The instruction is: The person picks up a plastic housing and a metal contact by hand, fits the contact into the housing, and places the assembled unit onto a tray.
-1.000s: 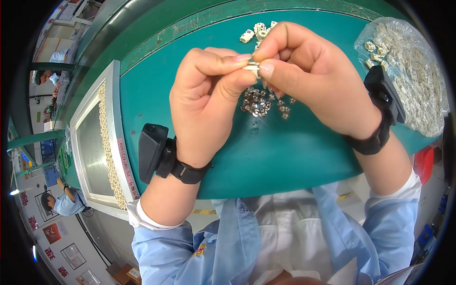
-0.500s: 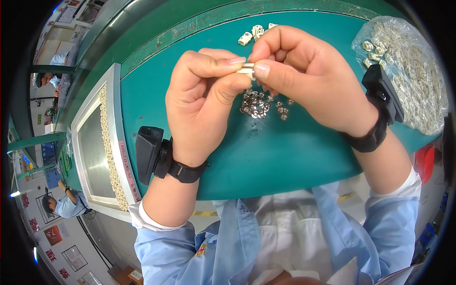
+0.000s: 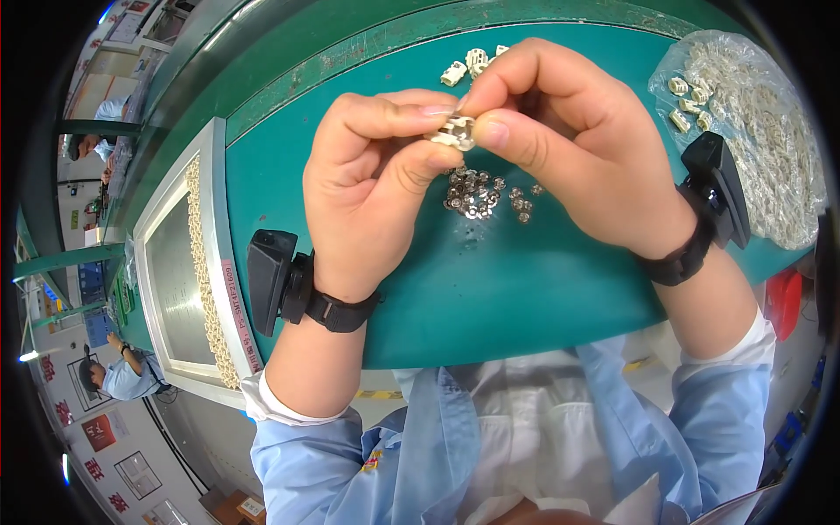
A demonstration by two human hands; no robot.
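Between my two hands, above the green work surface, is a small cream plastic part (image 3: 453, 133) with slots in its side. The thumb and fingers of my left hand (image 3: 372, 171) pinch it from the left. At its right end the thumb and forefinger of my right hand (image 3: 569, 144) are closed on it, hiding that end. Below lies a loose pile of small shiny metal pieces (image 3: 472, 194), round in shape. Beyond my fingers stand several more cream plastic parts (image 3: 453, 73).
At the right lies a clear plastic bag (image 3: 752, 131) full of cream parts, a few loose ones at its edge. On the left is a light metal frame (image 3: 229, 289) with cream parts lined up inside. A co-worker (image 3: 127, 376) is far left. A red object (image 3: 783, 302) shows lower right.
The cream part has been turned between my fingers, so its slotted side now shows. My right hand has shifted slightly; both hands still pinch the part.
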